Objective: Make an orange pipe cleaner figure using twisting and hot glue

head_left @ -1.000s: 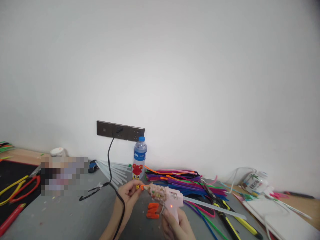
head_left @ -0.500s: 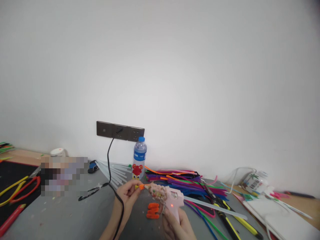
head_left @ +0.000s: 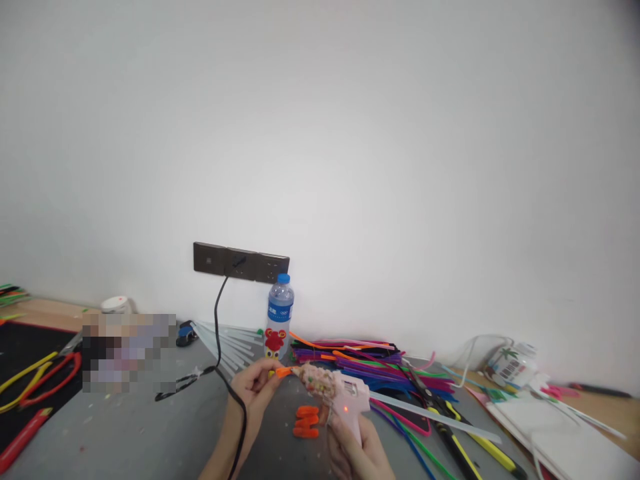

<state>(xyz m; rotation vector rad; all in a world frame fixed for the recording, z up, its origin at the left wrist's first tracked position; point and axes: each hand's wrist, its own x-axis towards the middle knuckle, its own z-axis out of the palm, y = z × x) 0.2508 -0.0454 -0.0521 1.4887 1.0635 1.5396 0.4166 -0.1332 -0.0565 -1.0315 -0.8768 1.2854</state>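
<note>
My right hand [head_left: 357,447] is wrapped round the grip of a pale pink hot glue gun [head_left: 350,393], whose small red light is lit. A translucent glue stick [head_left: 440,417] juts from its rear. The nozzle points left at a small orange fuzzy piece [head_left: 284,371], pinched between the fingertips of my left hand [head_left: 255,387]. A bit of yellow shows by those fingers. Below the nozzle, several short orange fuzzy pieces [head_left: 306,422] lie on the grey table. A red figure with googly eyes [head_left: 275,343] is in front of the water bottle [head_left: 281,303].
A black cord [head_left: 219,327] runs from the wall socket [head_left: 240,262] across my left forearm. Glue sticks [head_left: 233,347] fan out behind my left hand. Pipe cleaners [head_left: 360,360] and yellow-black pliers [head_left: 455,433] lie at right, scissors [head_left: 50,380] at left. A white jar [head_left: 513,367] rests far right.
The glue gun has shifted slightly right, its nozzle drawing back from my left fingertips. More of the orange piece shows in my left hand.
</note>
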